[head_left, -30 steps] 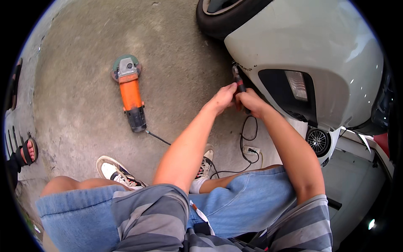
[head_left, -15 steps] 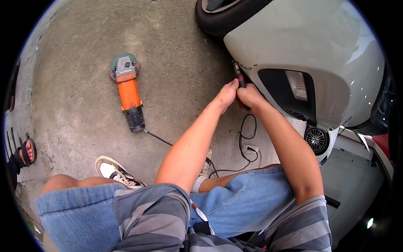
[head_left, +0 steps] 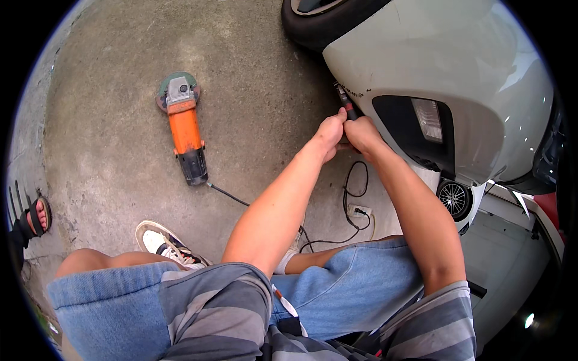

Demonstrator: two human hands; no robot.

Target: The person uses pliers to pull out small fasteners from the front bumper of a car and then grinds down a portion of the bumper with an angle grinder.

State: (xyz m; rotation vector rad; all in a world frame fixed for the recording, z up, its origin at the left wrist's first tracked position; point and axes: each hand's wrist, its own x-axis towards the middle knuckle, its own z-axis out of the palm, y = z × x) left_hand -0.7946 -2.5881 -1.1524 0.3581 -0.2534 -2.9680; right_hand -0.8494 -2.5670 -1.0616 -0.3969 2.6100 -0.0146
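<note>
Both my hands meet at the lower edge of a pale car bumper (head_left: 415,66). Between them is a pair of pliers (head_left: 345,101) with a metal head and black-and-red grips. My left hand (head_left: 330,133) is closed round the pliers from the left, its thumb lying up along the handles. From the other side my right hand (head_left: 362,133) wraps the grips in a fist. The pliers' jaws touch or nearly touch the bumper's rough, chipped edge (head_left: 352,92); whether they bite on it is too small to tell. Fingers hide most of the handles.
An orange angle grinder (head_left: 185,131) lies on the concrete to the left, its cord running toward my legs. A black cable (head_left: 346,191) loops to a white socket block (head_left: 360,211). The car's tyre (head_left: 328,30) is at the top. Another person's sandalled foot (head_left: 40,216) stands far left.
My hands and the pliers have shifted slightly, and the handle end that showed below my right fist is now hidden. The grinder stays in place on the floor.
</note>
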